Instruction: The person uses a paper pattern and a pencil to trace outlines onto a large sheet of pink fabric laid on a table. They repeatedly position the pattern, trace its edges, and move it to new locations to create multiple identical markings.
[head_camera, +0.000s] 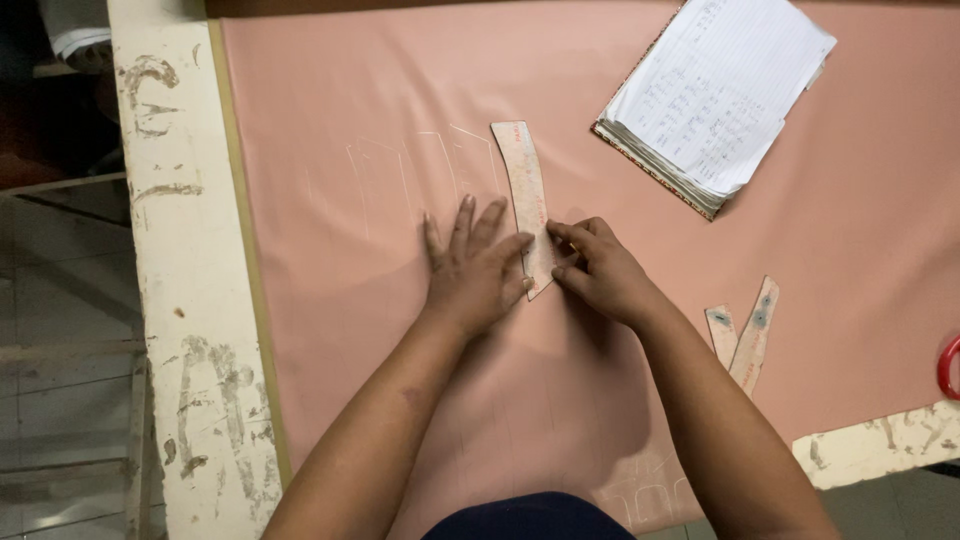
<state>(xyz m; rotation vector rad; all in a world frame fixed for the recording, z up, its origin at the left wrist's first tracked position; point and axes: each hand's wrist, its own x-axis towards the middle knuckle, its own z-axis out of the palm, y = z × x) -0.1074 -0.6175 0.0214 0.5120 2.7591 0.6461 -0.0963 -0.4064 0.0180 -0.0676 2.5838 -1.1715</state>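
I have the left hand (472, 270) spread flat, pinning the template (528, 205) to the pink cloth (400, 90). The right hand (598, 268) is closed at the template's near edge, fingertips pinched as if on chalk, though I cannot see any. Faint chalk outlines (400, 175) lie just beyond the left fingers. I judge tracing is underway; the next stroke needs the template held dead still. Two smaller templates (745, 335) lie right of my right wrist, a notebook (715, 90) far beyond it.
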